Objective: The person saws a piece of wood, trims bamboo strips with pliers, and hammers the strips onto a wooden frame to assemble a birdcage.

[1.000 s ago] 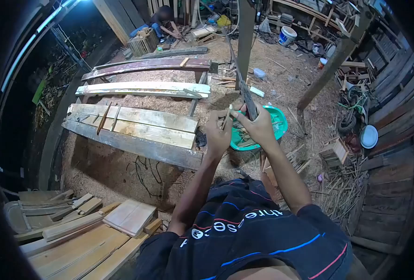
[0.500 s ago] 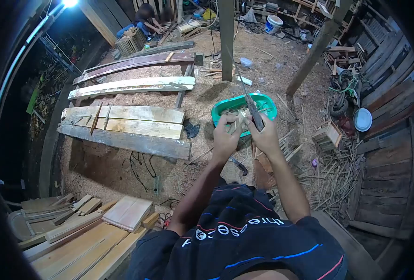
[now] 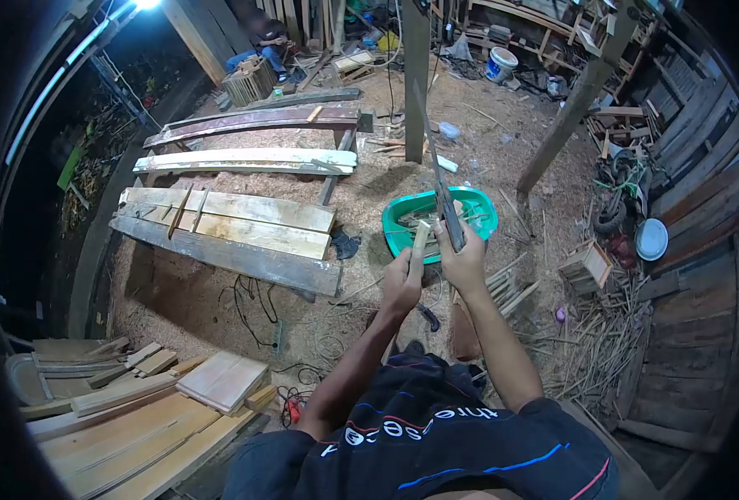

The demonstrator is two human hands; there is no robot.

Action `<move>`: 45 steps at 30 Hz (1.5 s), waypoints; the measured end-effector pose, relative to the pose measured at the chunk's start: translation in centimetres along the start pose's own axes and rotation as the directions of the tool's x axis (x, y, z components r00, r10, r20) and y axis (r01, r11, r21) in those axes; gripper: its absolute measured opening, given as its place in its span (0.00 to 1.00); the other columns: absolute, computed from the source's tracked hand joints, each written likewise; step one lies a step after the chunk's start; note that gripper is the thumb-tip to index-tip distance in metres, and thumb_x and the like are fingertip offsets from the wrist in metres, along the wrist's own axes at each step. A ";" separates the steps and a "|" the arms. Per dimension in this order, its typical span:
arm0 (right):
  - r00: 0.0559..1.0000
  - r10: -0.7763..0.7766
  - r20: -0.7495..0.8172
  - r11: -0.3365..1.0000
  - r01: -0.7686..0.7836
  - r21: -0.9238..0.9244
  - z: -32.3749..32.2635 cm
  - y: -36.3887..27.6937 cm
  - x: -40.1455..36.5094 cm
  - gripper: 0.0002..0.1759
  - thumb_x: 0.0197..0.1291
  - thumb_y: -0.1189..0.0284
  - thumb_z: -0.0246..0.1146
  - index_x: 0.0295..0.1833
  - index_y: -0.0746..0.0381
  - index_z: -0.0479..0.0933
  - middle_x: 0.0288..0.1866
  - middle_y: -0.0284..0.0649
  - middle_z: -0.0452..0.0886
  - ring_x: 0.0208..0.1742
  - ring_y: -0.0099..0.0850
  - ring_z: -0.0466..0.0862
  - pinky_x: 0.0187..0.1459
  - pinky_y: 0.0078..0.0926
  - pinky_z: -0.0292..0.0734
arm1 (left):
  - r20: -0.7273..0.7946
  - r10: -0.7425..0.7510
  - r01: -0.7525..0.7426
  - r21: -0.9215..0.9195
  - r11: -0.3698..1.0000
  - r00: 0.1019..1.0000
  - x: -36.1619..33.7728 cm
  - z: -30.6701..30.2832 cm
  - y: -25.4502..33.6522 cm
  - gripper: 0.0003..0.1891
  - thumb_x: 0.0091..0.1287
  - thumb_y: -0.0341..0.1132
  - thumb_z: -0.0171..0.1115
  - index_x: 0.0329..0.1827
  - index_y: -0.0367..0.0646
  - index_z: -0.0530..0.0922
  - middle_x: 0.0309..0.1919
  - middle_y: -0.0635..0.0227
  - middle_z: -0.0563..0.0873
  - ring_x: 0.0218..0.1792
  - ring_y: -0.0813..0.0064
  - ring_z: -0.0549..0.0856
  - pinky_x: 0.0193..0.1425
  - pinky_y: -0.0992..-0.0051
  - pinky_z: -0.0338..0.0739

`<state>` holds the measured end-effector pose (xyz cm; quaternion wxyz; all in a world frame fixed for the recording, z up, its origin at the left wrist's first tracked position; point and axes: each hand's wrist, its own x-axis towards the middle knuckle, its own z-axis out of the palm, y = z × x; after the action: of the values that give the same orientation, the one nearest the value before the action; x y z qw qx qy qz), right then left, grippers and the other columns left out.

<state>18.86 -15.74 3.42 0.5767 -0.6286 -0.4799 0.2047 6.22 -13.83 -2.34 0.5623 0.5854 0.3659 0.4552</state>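
My left hand (image 3: pixel 403 282) is closed around a short pale wood strip (image 3: pixel 420 240), which points up and away from me. Just right of it, my right hand (image 3: pixel 463 257) grips the dark handle of a long, thin-bladed tool (image 3: pixel 444 196), its blade pointing up past the wooden post. Both hands are over the near side of a green basin (image 3: pixel 488 229) that holds thin wood pieces. The strip's top end is close to the tool's handle; whether they touch I cannot tell.
Planks (image 3: pixel 244 218) lie across supports at the left. Stacked boards (image 3: pixel 136 442) fill the lower left. Two posts (image 3: pixel 416 92) stand beyond the basin. Sticks (image 3: pixel 590 358) litter the right floor. A person (image 3: pixel 265 42) sits at the far left. Cables lie on the floor.
My left hand has moved down and apart from my right hand, and the strip now shows upright. The distant person's arms have shifted. The whole view has moved slightly.
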 end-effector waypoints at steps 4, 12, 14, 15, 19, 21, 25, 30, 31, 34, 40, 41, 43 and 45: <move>0.991 0.080 0.110 0.986 -0.095 0.138 2.0 -0.1 1.7 0.17 0.67 0.62 0.62 0.35 0.67 0.78 0.23 0.31 0.77 0.26 0.20 0.74 0.30 0.23 0.69 | -0.089 -0.021 0.016 -0.066 0.998 0.996 -0.1 -0.1 0.9 0.19 0.78 0.42 0.44 0.30 0.40 0.72 0.19 0.76 0.70 0.21 0.85 0.67 0.24 0.77 0.61; 0.952 0.184 0.246 0.955 -0.232 0.183 5.0 0.6 2.7 0.16 0.68 0.62 0.62 0.32 0.63 0.76 0.23 0.26 0.72 0.25 0.15 0.68 0.26 0.19 0.63 | -0.083 -0.091 0.077 -0.163 0.984 0.992 1.0 -3.4 0.0 0.17 0.79 0.41 0.45 0.30 0.43 0.70 0.19 0.79 0.68 0.20 0.89 0.65 0.22 0.82 0.59; 0.950 0.169 0.263 0.958 -0.221 0.182 6.1 2.1 2.5 0.16 0.68 0.63 0.62 0.31 0.63 0.76 0.24 0.26 0.72 0.25 0.15 0.68 0.26 0.19 0.63 | -0.066 -0.086 0.073 -0.188 0.979 0.994 1.4 -4.6 -0.2 0.16 0.79 0.40 0.45 0.32 0.43 0.70 0.19 0.80 0.68 0.19 0.90 0.65 0.20 0.83 0.59; 0.949 0.165 0.268 0.958 -0.219 0.183 6.6 1.9 2.5 0.16 0.68 0.63 0.62 0.31 0.63 0.76 0.24 0.26 0.72 0.25 0.14 0.68 0.26 0.19 0.63 | -0.063 -0.084 0.069 -0.217 0.974 0.994 1.5 -5.1 -0.6 0.15 0.79 0.40 0.46 0.32 0.44 0.70 0.19 0.80 0.68 0.18 0.91 0.65 0.20 0.84 0.59; 0.914 0.215 0.342 0.874 -0.337 0.351 7.3 0.0 2.2 0.11 0.67 0.67 0.63 0.34 0.62 0.75 0.25 0.24 0.71 0.27 0.13 0.68 0.28 0.17 0.62 | -0.045 -0.024 0.013 -0.232 0.973 0.999 1.9 -6.3 -0.9 0.14 0.78 0.40 0.47 0.34 0.44 0.70 0.19 0.81 0.68 0.18 0.92 0.65 0.19 0.84 0.58; 0.938 0.209 0.277 0.888 -0.301 0.348 7.2 -2.0 2.3 0.09 0.67 0.69 0.63 0.36 0.62 0.75 0.26 0.24 0.71 0.27 0.13 0.68 0.28 0.16 0.63 | -0.016 -0.065 0.057 -0.291 0.955 0.998 2.3 -6.4 -0.3 0.14 0.78 0.40 0.47 0.34 0.43 0.70 0.20 0.81 0.68 0.18 0.92 0.65 0.20 0.84 0.59; 0.989 0.083 0.122 0.930 -0.121 0.346 7.0 -2.5 3.2 0.07 0.68 0.69 0.62 0.39 0.60 0.74 0.25 0.25 0.72 0.22 0.12 0.68 0.23 0.14 0.61 | -0.034 -0.054 0.043 -0.267 0.963 0.998 3.4 -4.9 1.0 0.16 0.79 0.44 0.44 0.34 0.45 0.70 0.18 0.81 0.67 0.16 0.91 0.63 0.18 0.84 0.58; 0.995 -0.091 0.052 0.967 0.076 0.242 6.6 -3.7 4.6 0.08 0.67 0.70 0.63 0.40 0.62 0.72 0.29 0.26 0.72 0.28 0.15 0.69 0.29 0.17 0.64 | -0.019 -0.115 0.102 -0.330 0.939 0.993 5.1 -4.3 2.1 0.18 0.78 0.47 0.46 0.33 0.46 0.70 0.18 0.81 0.68 0.16 0.90 0.64 0.18 0.85 0.58; 0.992 -0.108 0.061 0.977 0.095 0.189 6.7 -3.4 4.8 0.08 0.66 0.70 0.63 0.39 0.62 0.72 0.29 0.27 0.72 0.29 0.15 0.69 0.30 0.18 0.64 | -0.028 -0.132 0.116 -0.334 0.936 0.991 5.3 -4.3 1.9 0.18 0.78 0.48 0.46 0.33 0.46 0.71 0.18 0.81 0.69 0.16 0.90 0.65 0.18 0.84 0.58; 0.991 -0.125 0.056 0.991 0.122 0.059 7.9 -1.8 5.1 0.09 0.65 0.70 0.65 0.38 0.63 0.73 0.28 0.27 0.72 0.29 0.15 0.68 0.30 0.19 0.64 | 0.038 -0.256 0.249 -0.397 0.883 0.966 6.4 -5.9 1.3 0.17 0.78 0.45 0.48 0.32 0.45 0.71 0.19 0.80 0.69 0.17 0.89 0.66 0.19 0.83 0.61; 0.999 0.030 0.019 0.980 -0.033 0.198 10.0 1.9 3.3 0.10 0.65 0.68 0.64 0.37 0.64 0.74 0.26 0.27 0.72 0.28 0.14 0.68 0.29 0.20 0.64 | 0.043 -0.223 0.226 -0.284 0.932 0.974 5.7 -7.2 -0.8 0.20 0.78 0.48 0.45 0.30 0.45 0.71 0.17 0.79 0.68 0.15 0.87 0.66 0.18 0.82 0.62; 0.998 0.067 -0.001 0.971 -0.065 0.232 9.8 2.3 3.4 0.11 0.66 0.68 0.64 0.37 0.64 0.74 0.27 0.27 0.72 0.28 0.14 0.68 0.29 0.19 0.64 | 0.107 -0.228 0.247 -0.235 0.940 0.968 5.2 -7.4 -2.0 0.21 0.78 0.48 0.44 0.29 0.45 0.71 0.16 0.78 0.69 0.15 0.87 0.66 0.18 0.82 0.62; 0.989 0.146 -0.035 0.945 -0.129 0.300 9.2 2.3 3.5 0.11 0.67 0.67 0.63 0.38 0.64 0.75 0.27 0.27 0.73 0.28 0.14 0.68 0.29 0.18 0.64 | 0.230 -0.248 0.283 -0.132 0.950 0.941 3.8 -7.9 -4.8 0.23 0.79 0.49 0.44 0.26 0.45 0.71 0.15 0.78 0.69 0.15 0.86 0.67 0.19 0.81 0.62; 0.993 0.117 -0.028 0.940 -0.101 0.325 8.2 1.4 4.0 0.10 0.70 0.67 0.60 0.41 0.63 0.76 0.24 0.26 0.73 0.24 0.14 0.68 0.25 0.16 0.61 | 0.215 -0.213 0.251 -0.166 0.954 0.953 2.9 -7.6 -5.1 0.25 0.78 0.48 0.45 0.22 0.44 0.70 0.15 0.77 0.70 0.16 0.86 0.68 0.19 0.80 0.62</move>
<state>14.62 -7.86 1.25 0.6706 -0.5561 -0.3908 0.2973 0.43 -8.15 -7.36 0.6989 0.5230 0.3299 0.3594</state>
